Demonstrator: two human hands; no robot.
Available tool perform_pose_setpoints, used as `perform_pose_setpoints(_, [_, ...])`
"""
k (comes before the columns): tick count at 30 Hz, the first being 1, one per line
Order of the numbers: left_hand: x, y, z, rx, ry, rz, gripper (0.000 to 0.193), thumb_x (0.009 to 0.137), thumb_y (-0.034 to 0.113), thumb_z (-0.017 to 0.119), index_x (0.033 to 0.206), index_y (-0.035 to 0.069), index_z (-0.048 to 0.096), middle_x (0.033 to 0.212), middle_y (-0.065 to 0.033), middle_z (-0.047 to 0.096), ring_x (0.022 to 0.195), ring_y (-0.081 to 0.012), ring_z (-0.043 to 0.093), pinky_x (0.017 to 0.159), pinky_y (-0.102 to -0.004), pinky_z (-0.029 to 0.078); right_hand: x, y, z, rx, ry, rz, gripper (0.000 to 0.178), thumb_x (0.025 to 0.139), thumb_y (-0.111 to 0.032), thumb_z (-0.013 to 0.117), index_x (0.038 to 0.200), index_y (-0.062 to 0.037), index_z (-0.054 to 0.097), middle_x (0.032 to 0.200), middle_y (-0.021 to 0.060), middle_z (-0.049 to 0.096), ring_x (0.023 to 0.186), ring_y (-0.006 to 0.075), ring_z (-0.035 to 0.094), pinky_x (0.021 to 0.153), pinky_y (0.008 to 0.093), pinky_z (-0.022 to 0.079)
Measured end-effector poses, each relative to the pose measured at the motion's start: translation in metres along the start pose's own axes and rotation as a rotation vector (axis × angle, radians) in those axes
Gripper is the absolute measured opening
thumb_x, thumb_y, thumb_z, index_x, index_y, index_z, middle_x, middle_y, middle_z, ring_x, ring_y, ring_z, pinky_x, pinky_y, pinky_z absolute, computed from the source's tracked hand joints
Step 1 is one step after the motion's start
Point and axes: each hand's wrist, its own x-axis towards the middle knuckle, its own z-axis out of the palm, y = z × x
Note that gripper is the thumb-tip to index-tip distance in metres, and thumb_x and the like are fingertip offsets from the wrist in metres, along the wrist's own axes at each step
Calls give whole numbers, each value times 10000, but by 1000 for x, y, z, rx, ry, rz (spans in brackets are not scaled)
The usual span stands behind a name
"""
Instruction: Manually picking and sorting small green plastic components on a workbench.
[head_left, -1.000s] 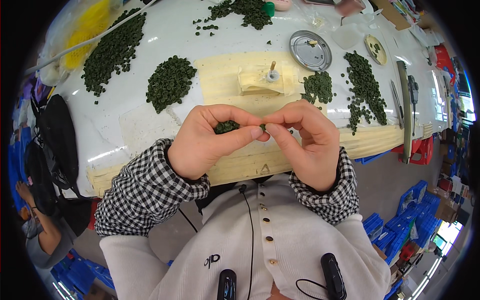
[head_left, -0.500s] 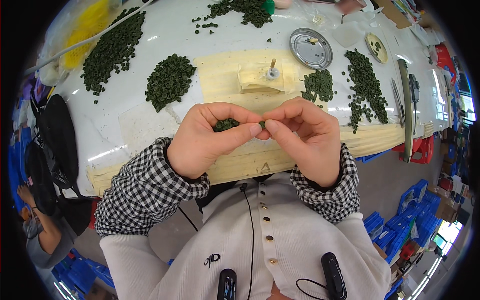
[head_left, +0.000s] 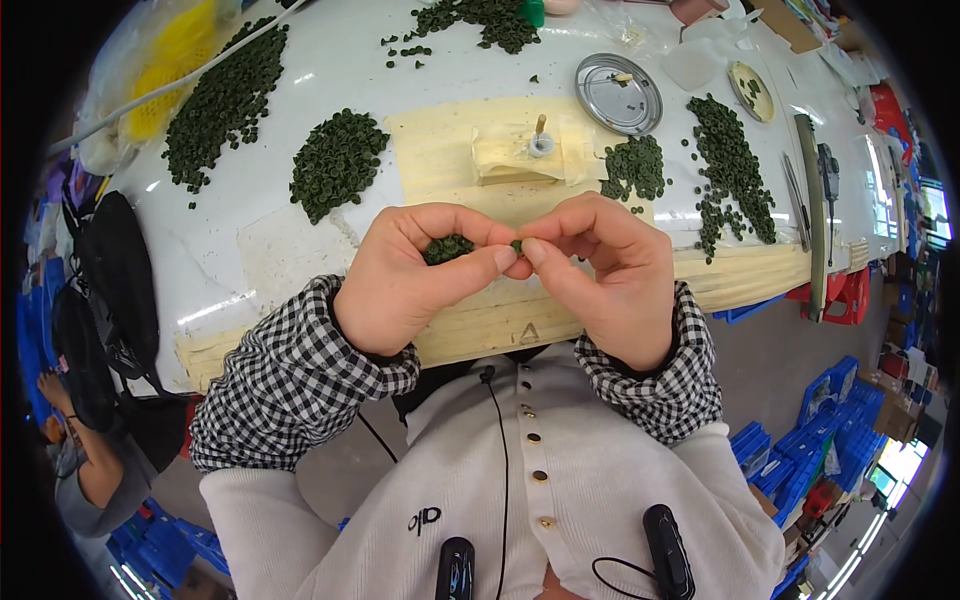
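Note:
Between my fingertips is a small dark green round piece [head_left: 517, 246], mostly covered by the thumbs and forefingers. My left hand [head_left: 425, 262] pinches it from one side, and my right hand [head_left: 605, 275] pinches it from the other. A small heap of similar green pieces [head_left: 447, 249] shows inside the curve of my left hand; whether they lie in the palm or on the table I cannot tell. Just beyond my hands stands a taped block [head_left: 515, 155] holding a small white cup [head_left: 541, 146] with a brown stick upright in it.
Piles of green pieces lie at the left [head_left: 338, 165], far left [head_left: 228, 105] and right [head_left: 735, 165] of the white table [head_left: 215, 245]. A round metal lid [head_left: 618, 95] and a cream dish [head_left: 751, 92] are at the far right. Another person's arm [head_left: 90, 450] shows at left.
Both hands stay pinched together on the small green piece, shifted very slightly left. The fingers of my right hand have turned a little. Piles and block are otherwise unchanged.

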Motion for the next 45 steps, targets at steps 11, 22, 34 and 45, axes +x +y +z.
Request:
perform_pose_setpoints(11, [0,5,-5,-293,-45,-199,135,917,77,574,1010,-4,629,886,-119,688,458,5,327,414,-151,250,1,-2,-4,200,-18,142,162,885,-12,601,1021,75,598,943,101,657,862,127,651,777,238,525])
perform_pose_setpoints(22, [1,4,-4,-289,-45,-238,161,939,143,561,958,1,634,855,-87,683,469,-5,318,427,-157,256,-2,2,-7,39,-23,98,168,870,-41,631,1001,63,625,922,85,660,834,102,630,764,230,515])
perform_pose_setpoints(34, [2,6,-4,-272,-60,-251,185,951,163,546,949,-1,632,833,-90,677,485,-13,331,445,-157,265,-1,4,-6,-31,4,56,150,856,-45,642,971,52,640,885,76,662,789,94,626,720,227,510])
perform_pose_setpoints(45, [2,8,-3,-207,-59,-278,172,945,157,552,917,5,628,791,-88,667,484,-15,357,447,-164,266,-1,2,-9,-351,12,-83,109,814,-22,653,909,29,665,802,82,645,696,120,624,627,227,501])
